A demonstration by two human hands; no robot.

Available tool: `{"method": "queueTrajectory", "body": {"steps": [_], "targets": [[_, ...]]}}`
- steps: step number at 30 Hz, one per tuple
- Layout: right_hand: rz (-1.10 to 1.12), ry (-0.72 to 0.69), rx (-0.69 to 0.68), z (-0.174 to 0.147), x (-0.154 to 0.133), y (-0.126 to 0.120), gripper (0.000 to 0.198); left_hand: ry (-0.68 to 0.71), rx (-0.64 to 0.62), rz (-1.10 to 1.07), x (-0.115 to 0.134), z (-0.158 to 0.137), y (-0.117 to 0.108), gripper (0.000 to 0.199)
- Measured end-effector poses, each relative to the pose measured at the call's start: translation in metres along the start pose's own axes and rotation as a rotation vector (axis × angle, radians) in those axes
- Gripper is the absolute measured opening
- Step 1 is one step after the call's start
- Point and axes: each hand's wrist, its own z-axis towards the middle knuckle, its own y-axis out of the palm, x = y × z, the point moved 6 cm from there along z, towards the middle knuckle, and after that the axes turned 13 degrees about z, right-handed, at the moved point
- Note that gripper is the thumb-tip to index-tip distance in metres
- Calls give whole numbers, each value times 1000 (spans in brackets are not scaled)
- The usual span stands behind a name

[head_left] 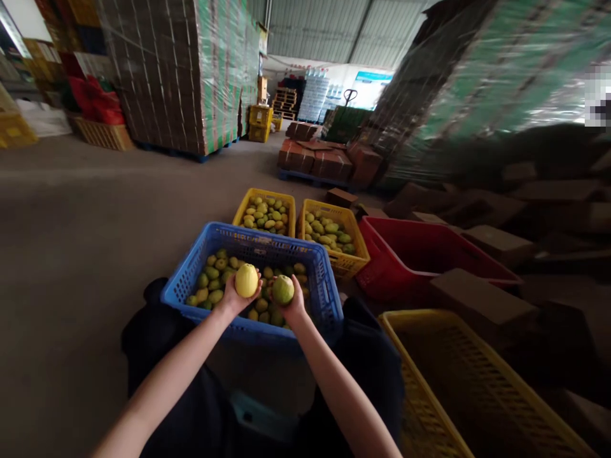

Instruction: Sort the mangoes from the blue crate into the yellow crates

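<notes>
My left hand [231, 301] cups a pale yellow mango [246, 280] from below, its fingers curled round the fruit. A greener mango [283, 290] sits in my right hand [296, 301], gripped from the right side. Both fruits are held above a blue plastic crate [210, 233], side by side with a small gap between them. Inside the crate lie many green and yellowish mangoes [216, 280], partly hidden by my hands. The crate stands between my knees.
Beyond the blue crate are two yellow crates of mangoes [265, 213] [329, 229]. To the right stand a red bin [382, 254] and a larger yellow crate [429, 381]. Cardboard boxes [496, 245] lie loosely at right. Wrapped pallet stacks [162, 76] rise behind.
</notes>
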Motion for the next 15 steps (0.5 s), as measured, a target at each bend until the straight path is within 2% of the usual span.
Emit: {"method": "queueTrajectory", "body": {"steps": [6,10,15], "targets": [[-64,74,-100,-2,10,23,38,0,-53,42,11,-8,10,50],[-92,67,-140,-2,10,30,30,-54,-4,42,12,-15,11,51],[-295,46,4,13,17,8,28,-68,59,-19,12,-20,3,50]]}}
